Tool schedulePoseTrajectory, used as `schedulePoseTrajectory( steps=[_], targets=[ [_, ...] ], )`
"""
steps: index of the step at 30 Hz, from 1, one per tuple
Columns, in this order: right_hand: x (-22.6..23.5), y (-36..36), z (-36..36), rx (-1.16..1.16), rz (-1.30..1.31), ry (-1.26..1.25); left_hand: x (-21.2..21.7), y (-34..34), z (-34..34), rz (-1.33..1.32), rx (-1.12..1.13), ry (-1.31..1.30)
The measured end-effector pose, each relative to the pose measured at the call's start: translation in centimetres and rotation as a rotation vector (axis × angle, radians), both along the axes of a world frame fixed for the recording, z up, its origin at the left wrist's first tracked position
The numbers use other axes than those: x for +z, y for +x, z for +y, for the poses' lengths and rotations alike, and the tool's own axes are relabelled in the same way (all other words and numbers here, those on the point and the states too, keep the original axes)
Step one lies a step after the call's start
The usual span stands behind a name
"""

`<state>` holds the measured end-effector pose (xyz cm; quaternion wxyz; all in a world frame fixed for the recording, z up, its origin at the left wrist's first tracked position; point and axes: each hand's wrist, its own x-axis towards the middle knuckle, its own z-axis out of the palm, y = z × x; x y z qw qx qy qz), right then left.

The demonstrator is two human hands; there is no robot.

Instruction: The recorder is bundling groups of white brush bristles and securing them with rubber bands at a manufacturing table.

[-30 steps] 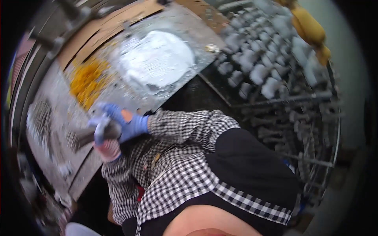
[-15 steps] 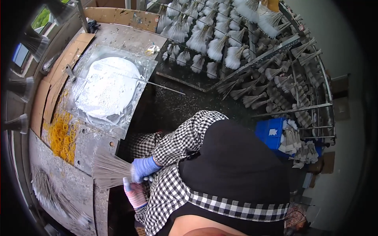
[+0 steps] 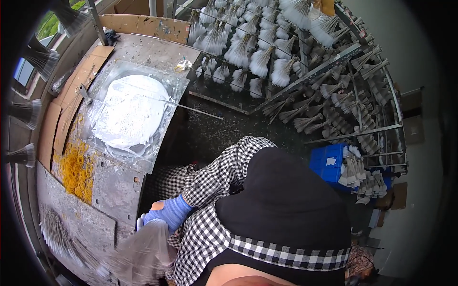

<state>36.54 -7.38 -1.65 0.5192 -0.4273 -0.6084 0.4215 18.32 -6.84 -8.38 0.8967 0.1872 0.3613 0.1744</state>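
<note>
My right hand (image 3: 167,214), in a blue glove with some bare skin showing, is closed at the top end of a grey bristle bundle (image 3: 138,252). The bundle is smeared by motion and fans out down and to the left, over the table's near edge. Behind it, a faint pinkish patch is all that shows of my left hand (image 3: 166,255); its fingers are hidden and blurred. More loose bristle bundles (image 3: 57,233) lie on the table to the left, some with white ends.
A round white paste mass (image 3: 131,112) lies on plastic sheeting, a thin rod (image 3: 198,111) across it. Yellow rubber bands (image 3: 76,174) are heaped on the worktable (image 3: 114,186). Racks of white-tipped bundles (image 3: 260,59) stand beyond. A blue crate (image 3: 327,162) sits at right.
The bristle bundle has swung from pointing left to pointing down-left. My right hand has turned and shifted slightly down. My left hand, its striped glove plain before, is now mostly hidden.
</note>
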Motion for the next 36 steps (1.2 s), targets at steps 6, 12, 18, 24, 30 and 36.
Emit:
schedulePoseTrajectory(
  steps=[6,12,18,24,30,36],
  targets=[
    [-0.2,2.5,-0.2,0.383,0.565,-1.360,4.2,2.4,1.0,-0.251,-0.037,0.066],
    [-2.1,1.4,0.7,0.352,0.720,-1.241,5.2,4.7,2.2,-0.005,0.109,0.611],
    [4.0,2.3,0.7,0.351,0.000,-0.469,4.6,0.0,4.6,0.093,0.052,1.232],
    [-2.4,2.4,0.4,0.408,0.384,-1.249,1.4,1.8,1.6,0.124,0.086,0.355],
    [-7.6,2.0,0.5,0.851,-0.292,-0.443,9.8,1.8,8.8,-0.432,0.299,0.556],
    [-2.5,3.2,4.9,0.783,-0.102,-0.374,18.6,3.5,8.0,-0.278,0.200,0.787]
  ],
)
